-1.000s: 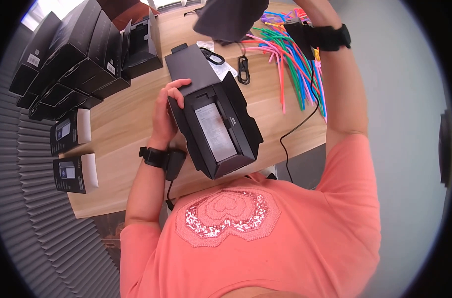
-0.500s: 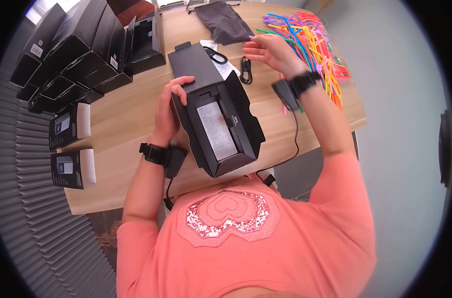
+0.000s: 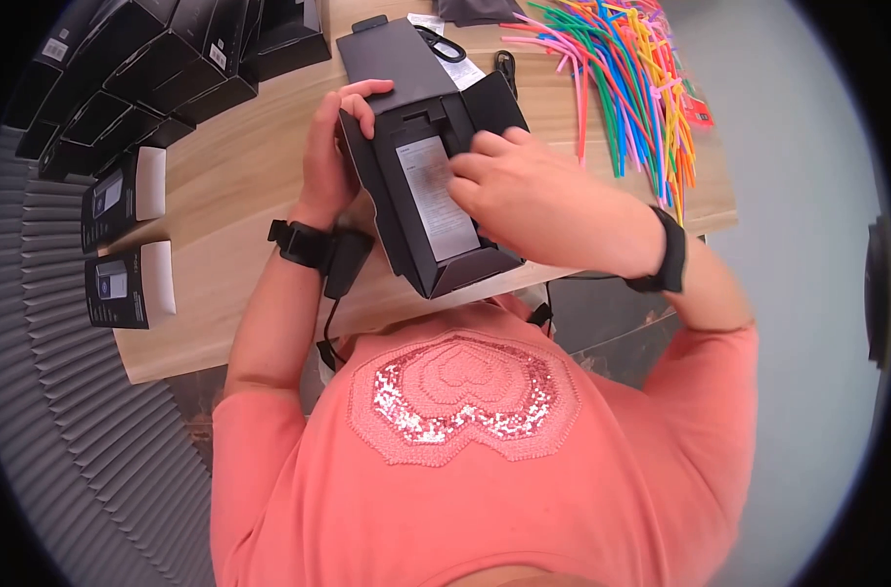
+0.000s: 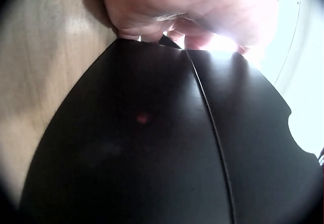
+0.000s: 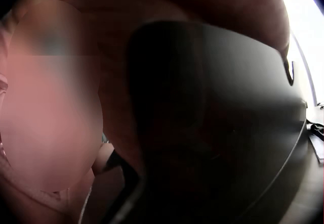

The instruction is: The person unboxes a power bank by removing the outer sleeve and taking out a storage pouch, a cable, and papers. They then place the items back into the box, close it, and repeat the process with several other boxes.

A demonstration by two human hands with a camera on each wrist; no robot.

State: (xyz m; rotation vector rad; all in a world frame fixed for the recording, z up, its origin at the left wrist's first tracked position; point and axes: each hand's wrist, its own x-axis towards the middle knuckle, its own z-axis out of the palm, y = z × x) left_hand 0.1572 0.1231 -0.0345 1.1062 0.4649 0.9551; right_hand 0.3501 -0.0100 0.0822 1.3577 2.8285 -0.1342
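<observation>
An open black box point(image 3: 475, 274) stands at the table's front edge, its lid flap point(image 3: 397, 64) folded back. A pale printed sheet point(image 3: 431, 196) lies inside it. My left hand point(image 3: 330, 157) grips the box's left wall, fingertips over the rim; in the left wrist view the wall point(image 4: 152, 133) fills most of the picture below that hand. Over the right side of the box, my right hand point(image 3: 543, 201) has its fingers bent down beside the sheet. A dark flap point(image 5: 228, 107) blocks those fingertips in the right wrist view, so I cannot tell what they hold.
Behind the box lie a coiled cable point(image 3: 505, 67), a black cord loop point(image 3: 441, 41) and a dark grey cloth pouch point(image 3: 475, 10). Colourful bendy straws point(image 3: 602, 88) spread at right. Stacked black boxes point(image 3: 142, 59) and two smaller boxes point(image 3: 113, 289) stand at left.
My right hand first held up the dark grey pouch, then left it on the table at the back and came back over the box. My left hand keeps its grip on the wall.
</observation>
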